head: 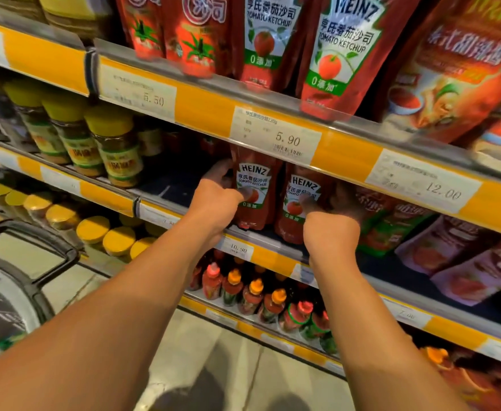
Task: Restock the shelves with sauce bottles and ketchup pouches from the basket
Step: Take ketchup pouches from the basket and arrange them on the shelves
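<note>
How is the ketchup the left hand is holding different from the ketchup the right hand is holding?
The left ketchup bottle stands farther back; the right ketchup bottle sits nearer the shelf edge and lower in view. The left hand wraps the left bottle's side, thumb on its label; the right hand touches the right bottle's label with its thumb. Both are red Heinz tomato ketchup, upright, side by side.
</note>
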Available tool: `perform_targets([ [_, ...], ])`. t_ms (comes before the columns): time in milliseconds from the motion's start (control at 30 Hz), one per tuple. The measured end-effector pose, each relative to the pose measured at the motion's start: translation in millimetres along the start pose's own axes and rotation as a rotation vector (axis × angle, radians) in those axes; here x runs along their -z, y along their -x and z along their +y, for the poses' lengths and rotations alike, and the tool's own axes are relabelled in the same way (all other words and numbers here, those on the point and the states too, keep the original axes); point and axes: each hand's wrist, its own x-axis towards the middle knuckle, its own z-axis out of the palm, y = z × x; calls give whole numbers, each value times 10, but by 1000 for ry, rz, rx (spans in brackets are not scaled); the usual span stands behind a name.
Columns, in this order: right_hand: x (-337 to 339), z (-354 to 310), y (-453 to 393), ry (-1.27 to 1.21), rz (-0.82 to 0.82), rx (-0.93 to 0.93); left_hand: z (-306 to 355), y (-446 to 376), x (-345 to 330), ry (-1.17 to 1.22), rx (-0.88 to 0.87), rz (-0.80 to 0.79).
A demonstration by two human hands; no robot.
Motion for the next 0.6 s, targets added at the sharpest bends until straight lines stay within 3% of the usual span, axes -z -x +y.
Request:
perform_targets([
  [133,12,35,-35,50,42,24,10,75,12,-80,-59,-106],
  [233,2,4,-10,237,68,48,31,144,8,-139,-84,-195],
  [600,415,-161,101,760,26,84,10,198,145,-501,-196,-183],
])
